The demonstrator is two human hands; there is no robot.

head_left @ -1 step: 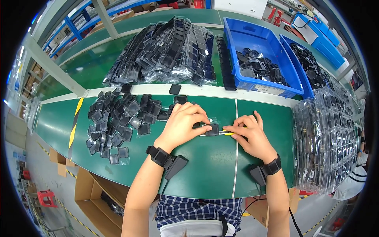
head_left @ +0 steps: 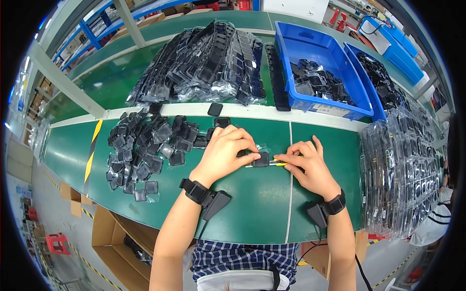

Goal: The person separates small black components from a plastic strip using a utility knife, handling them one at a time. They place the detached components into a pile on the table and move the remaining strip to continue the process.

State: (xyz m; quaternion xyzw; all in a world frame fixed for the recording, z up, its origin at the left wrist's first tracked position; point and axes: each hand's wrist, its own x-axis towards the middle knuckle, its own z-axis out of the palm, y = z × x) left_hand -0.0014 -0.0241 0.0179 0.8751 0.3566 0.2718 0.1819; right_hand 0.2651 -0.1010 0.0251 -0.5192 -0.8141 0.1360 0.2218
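Currently, head view only: left hand [head_left: 225, 151] is curled, fingertips pressing down on a small black square part [head_left: 262, 158] that sits in a clear bag [head_left: 256, 154] on the green table [head_left: 242, 213], just left of the white seam line. Right hand [head_left: 307, 166] is narrow, fingers pinched together on a thin yellow strip [head_left: 280, 164] lying at the right edge of the part; strip and part look to be touching, can't tell whether the strip goes inside the bag. Hands are close together, with the part between them. Both wrists carry black bands with a small black unit hanging off: left one [head_left: 214, 203], right one [head_left: 318, 213]. Left of the left hand, a loose heap of black parts [head_left: 145, 150] spreads over the table, nearest pieces just beside the knuckles. Two single parts [head_left: 215, 109] lie by the white strip between near and far table. Behind that, a big stack of bagged parts [head_left: 208, 63]. Right of it, a blue bin [head_left: 323, 72] holds more bagged parts, and a second blue bin [head_left: 374, 77] sits beside it, touching. Far right, another pile of bagged parts [head_left: 403, 169] runs along the table edge, well apart from the right hand. Cardboard boxes [head_left: 111, 237] stand on the floor below the near edge. Checked shirt [head_left: 242, 259] shows at the bottom.
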